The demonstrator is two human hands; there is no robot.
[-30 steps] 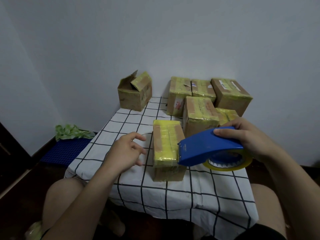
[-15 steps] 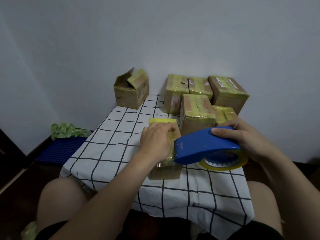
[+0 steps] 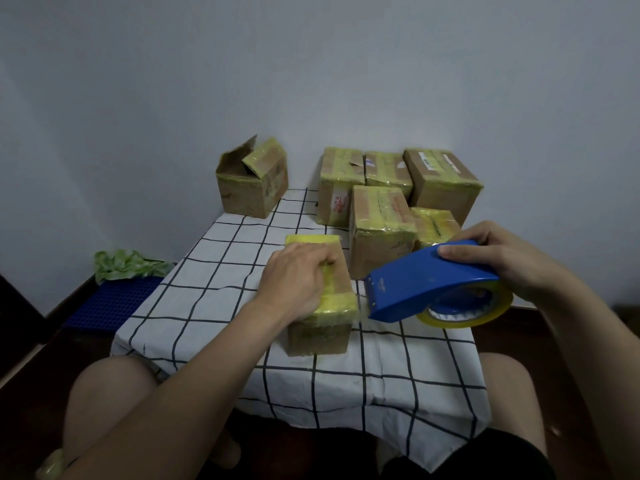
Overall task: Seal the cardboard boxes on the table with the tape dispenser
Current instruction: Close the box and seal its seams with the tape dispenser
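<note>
Near box (image 3: 318, 337) sits mid-table (image 3: 207, 271), toward 6 o'clock. Left hand (image 3: 294, 282) grasps its top, fingers curled over. Right hand (image 3: 502, 258) grasps dispenser (image 3: 426, 282) by blue back. Cutter end just beside near box, at its 3 o'clock.

Judged: near box light, stiff card, slick under yellow tape. Best held from above, pressed down.

Count: seven boxes.
- One near box.
- One open box (image 3: 252, 181) at 11 o'clock.
- Five taped boxes (image 3: 381, 226) clustered at 1 o'clock.

One dispenser, one roll (image 3: 485, 317).
</note>
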